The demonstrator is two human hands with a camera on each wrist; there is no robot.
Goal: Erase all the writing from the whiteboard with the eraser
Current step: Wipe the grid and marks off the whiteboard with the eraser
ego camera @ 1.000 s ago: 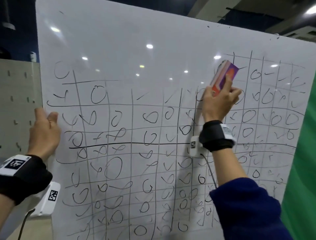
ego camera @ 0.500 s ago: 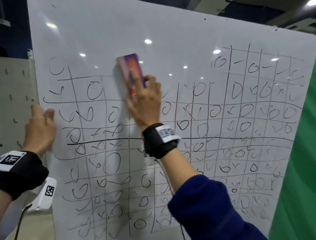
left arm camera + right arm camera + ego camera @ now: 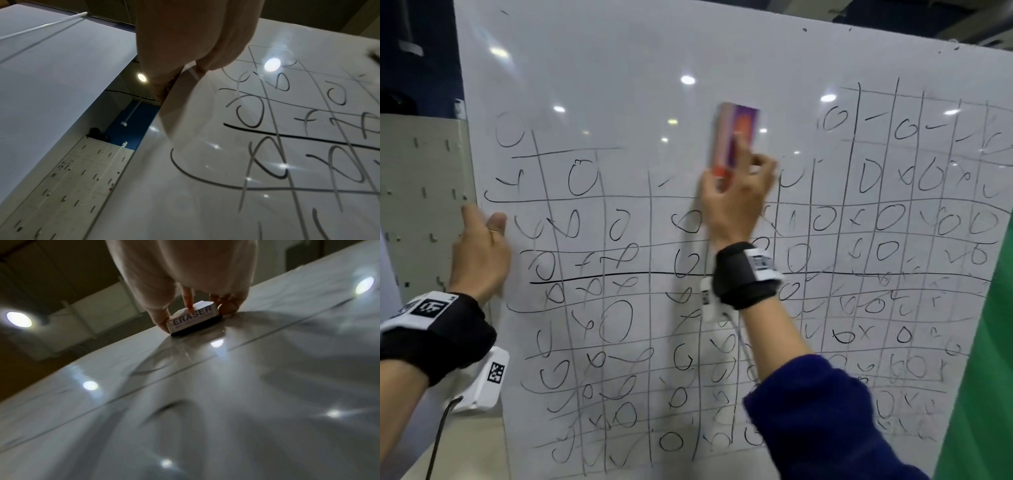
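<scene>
A large whiteboard stands in front of me, covered by a hand-drawn grid of circles, ticks and crosses. Its top middle strip is wiped bare. My right hand grips the purple-and-orange eraser and holds it flat against the board at upper centre. In the right wrist view the eraser shows the word ERASER, with its dark felt on the board, thumb on one side and fingers on the other. My left hand holds the board's left edge, thumb in front; the left wrist view shows this hand at the edge.
A beige pegboard panel stands behind the board's left edge. A green surface borders the board on the right. Ceiling lights reflect as bright spots on the glossy board. A pale wall lies to the left.
The right hand swept the eraser from the upper right to the upper left, then back to the centre. Marks in the top rows between are wiped. The left hand stayed on the edge.
</scene>
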